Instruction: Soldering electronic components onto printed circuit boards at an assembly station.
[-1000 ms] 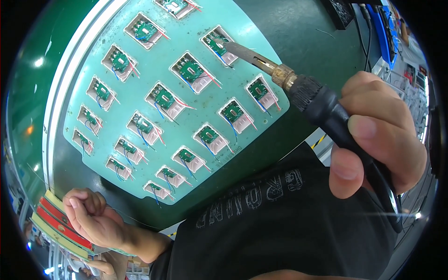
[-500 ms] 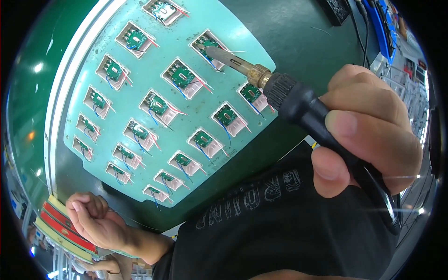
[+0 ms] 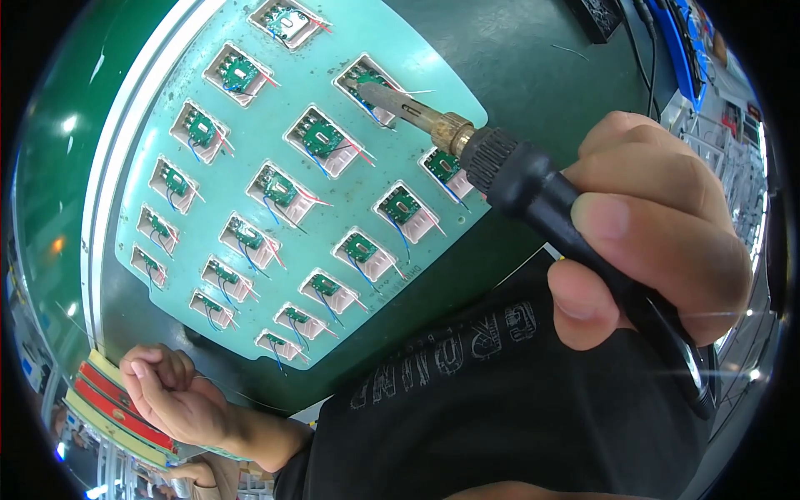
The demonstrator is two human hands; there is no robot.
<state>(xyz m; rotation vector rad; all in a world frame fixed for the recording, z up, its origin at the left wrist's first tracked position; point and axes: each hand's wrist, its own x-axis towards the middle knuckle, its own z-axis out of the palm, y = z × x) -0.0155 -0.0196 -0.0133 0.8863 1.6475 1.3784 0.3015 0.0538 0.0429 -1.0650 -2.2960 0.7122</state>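
My right hand (image 3: 658, 225) is closed around the black handle of a soldering iron (image 3: 533, 179). The iron's tip reaches over a green circuit board (image 3: 367, 83) in a white housing near the top of the teal tray (image 3: 433, 79); contact is hard to make out. Several more housings sit in rows of cutouts in this tray, each with a small green board and red, blue or dark leads. Lower left, beyond the tray's edge, my left hand (image 3: 171, 392) has its fingers curled together in a pinch. A thin wire (image 3: 242, 393) trails from it.
A pale metal rail (image 3: 104, 167) curves along the left of the dark green work surface (image 3: 517, 83). A wire scrap (image 3: 571, 52) lies upper right, near a black box (image 3: 596, 18), cables and a blue object (image 3: 683, 54). Red and yellow strips (image 3: 112, 408) show lower left.
The soldering iron and my right hand have shifted slightly left. The tray appears slightly shifted left in view too. My left hand stays in place.
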